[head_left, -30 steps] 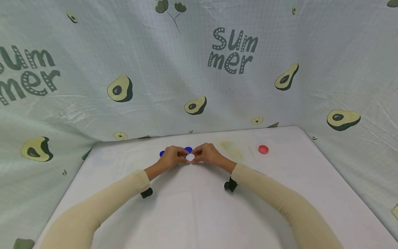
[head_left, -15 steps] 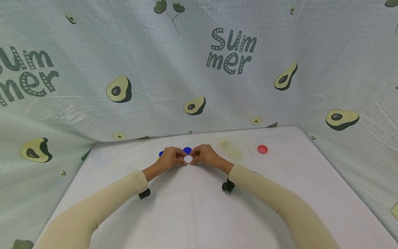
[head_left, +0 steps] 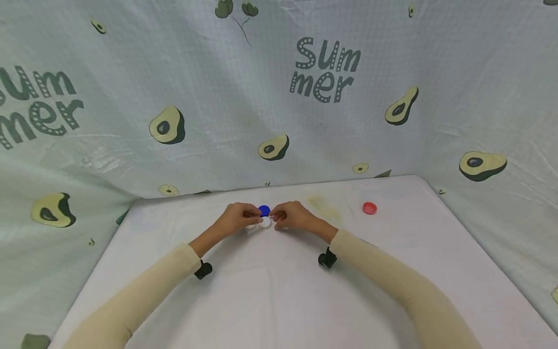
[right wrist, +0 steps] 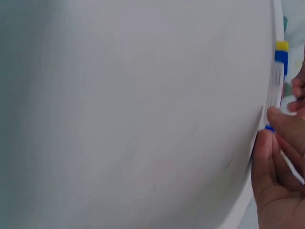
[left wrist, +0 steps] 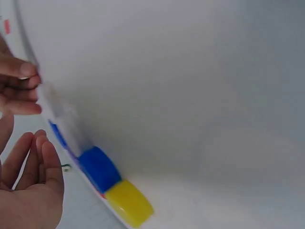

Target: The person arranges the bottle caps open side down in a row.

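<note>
A white bottle cap [head_left: 265, 222] lies on the table between both hands, just in front of a blue cap [head_left: 264, 211]. My left hand [head_left: 237, 216] hovers beside it on the left, its fingers extended and away from the caps in the left wrist view. My right hand [head_left: 293, 216] is at the white cap's right side, thumb and fingertips spread apart near its edge. In the left wrist view a row runs from the white caps [left wrist: 74, 129] to a blue cap [left wrist: 100, 168] and a yellow cap [left wrist: 128, 203]. From the head, the left hand hides most of this row.
A red cap [head_left: 369, 208] lies apart at the back right of the white-covered table [head_left: 270, 291]. Behind the table hangs a patterned cloth [head_left: 218, 145]. Dark wrist cameras hang under both forearms, close above the tabletop.
Both hands held the white cap's sides earlier. Now the fingers have loosened and moved apart, the left hand to the left, the right slightly right. The white cap stays in front of the blue one.
</note>
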`<state>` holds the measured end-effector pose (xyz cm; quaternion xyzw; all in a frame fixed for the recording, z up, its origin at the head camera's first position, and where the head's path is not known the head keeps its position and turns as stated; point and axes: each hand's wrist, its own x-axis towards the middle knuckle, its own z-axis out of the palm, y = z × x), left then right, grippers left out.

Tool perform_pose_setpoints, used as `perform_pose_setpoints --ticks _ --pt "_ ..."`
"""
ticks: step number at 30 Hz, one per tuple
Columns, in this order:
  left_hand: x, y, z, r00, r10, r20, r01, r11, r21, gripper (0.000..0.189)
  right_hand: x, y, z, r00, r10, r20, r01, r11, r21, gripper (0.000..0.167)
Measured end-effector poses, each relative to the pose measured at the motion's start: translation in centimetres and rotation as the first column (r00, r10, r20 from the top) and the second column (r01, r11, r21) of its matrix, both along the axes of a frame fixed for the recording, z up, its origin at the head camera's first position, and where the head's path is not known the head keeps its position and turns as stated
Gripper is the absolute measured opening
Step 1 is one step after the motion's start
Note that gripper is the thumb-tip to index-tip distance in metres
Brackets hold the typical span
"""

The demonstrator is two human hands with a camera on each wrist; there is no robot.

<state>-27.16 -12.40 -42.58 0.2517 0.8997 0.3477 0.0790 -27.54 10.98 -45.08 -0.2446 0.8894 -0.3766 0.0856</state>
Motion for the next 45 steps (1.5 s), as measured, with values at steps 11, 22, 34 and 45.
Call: perform_pose_setpoints --ticks 11,22,34,45 --pt "1.8 4.1 1.0 0.999 -0.046 -0.008 0.046 0.991 0.126 0.023 0.9 7.2 0.7 0.999 0.006 -0.049 -0.003 0.997 0.071 0.033" --pt "0.0 11.9 -1.2 0.983 -0.178 0.042 0.167 0.967 0.19 0.027 3.4 16.7 2.0 0.972 -0.129 -0.198 0.143 0.988 0.059 0.033" --pt "-1.1 19.7 0.3 0.965 -0.257 0.05 0.239 0.942 0.238 0.032 6.7 25.8 1.8 0.889 -0.418 -0.186 0.439 0.894 0.094 0.044" --pt "-1.2 21.8 -0.1 0.951 -0.274 0.143 0.231 0.937 0.263 0.044 5.3 27.6 0.6 0.913 -0.408 0.006 0.403 0.903 0.152 0.066"
